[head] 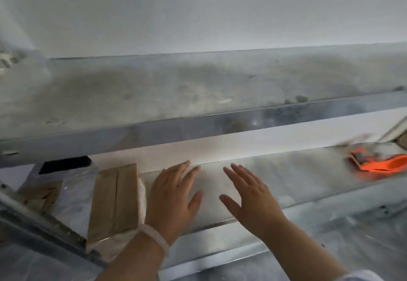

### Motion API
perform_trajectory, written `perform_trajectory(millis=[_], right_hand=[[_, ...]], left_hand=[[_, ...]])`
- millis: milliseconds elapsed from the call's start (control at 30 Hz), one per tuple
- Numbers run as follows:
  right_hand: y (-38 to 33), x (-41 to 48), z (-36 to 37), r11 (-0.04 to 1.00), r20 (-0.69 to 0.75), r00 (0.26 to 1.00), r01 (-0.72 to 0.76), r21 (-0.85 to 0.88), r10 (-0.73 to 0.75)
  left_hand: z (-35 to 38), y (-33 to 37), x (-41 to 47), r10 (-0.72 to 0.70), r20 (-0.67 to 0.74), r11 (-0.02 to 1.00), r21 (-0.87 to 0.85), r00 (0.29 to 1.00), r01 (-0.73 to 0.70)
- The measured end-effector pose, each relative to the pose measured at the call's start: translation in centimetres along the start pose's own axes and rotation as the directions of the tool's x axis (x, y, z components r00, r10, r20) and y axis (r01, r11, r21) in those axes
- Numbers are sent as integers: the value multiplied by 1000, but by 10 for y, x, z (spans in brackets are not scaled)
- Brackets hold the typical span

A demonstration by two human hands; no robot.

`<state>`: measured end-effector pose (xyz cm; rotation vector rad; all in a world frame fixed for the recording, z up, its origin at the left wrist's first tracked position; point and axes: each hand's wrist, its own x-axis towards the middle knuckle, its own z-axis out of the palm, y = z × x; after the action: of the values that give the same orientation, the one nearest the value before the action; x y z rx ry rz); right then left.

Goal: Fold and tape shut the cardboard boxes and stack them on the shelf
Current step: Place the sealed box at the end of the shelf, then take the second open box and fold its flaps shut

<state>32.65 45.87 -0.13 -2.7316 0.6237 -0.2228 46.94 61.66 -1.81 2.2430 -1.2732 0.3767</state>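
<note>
**Both hands empty over the shelf, one taped box beside them**

Your left hand (174, 195) and right hand (248, 197) are spread flat, fingers straight and slightly apart, palms down over the lower shelf (286, 170). Neither holds anything. Whether the palms touch the metal or hover just above it cannot be told. A pale band (154, 235) circles your left wrist.

At nine o'clock from your left hand, just beside it, a cardboard box (116, 201) lies on the same shelf, its long axis running away from you. Its flaps look closed, with a seam down the top and glossy tape wrapped over the near end and the right side.

Judging by its slim shape, it should be light and fairly stiff across the faces, but easy to dent at corners, and the taped parts will likely be slick. Take it by the two long bare-cardboard sides.

Far off at two o'clock, an orange tape dispenser (378, 164) rests on the shelf, blurred. An upper shelf (176, 91) spans twelve o'clock.

No brand, label or writing is readable anywhere.
</note>
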Motion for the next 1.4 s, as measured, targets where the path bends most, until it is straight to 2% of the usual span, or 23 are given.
perform_trajectory(millis=[133,233,533,700,833,1100,1300,1400], right_hand=[[61,-38,-39,987,-134,980,-153,-46,145],[108,-68,-66,967,-205,948,-253,-9,246],[279,-183,-165,887,-305,856,-457,-67,418],[367,-234,-213,813,-339,762,-582,16,551],[421,-254,-235,737,-324,676,-666,114,662],[526,-247,-253,615,-222,575,-757,221,788],[604,-210,-278,550,-193,516,-801,237,834],[638,-188,-283,504,-180,471,-808,306,864]], left_hand=[[32,76,33,153,50,988,-35,987,-151],[60,130,54,246,54,967,-86,968,-241],[155,361,96,411,-29,868,-293,911,-401],[201,468,120,463,1,814,-396,887,-424],[235,520,140,496,18,800,-399,868,-449],[322,590,208,547,28,746,-469,837,-472],[390,622,263,584,134,744,-483,801,-462],[416,640,293,570,171,755,-495,804,-430]])
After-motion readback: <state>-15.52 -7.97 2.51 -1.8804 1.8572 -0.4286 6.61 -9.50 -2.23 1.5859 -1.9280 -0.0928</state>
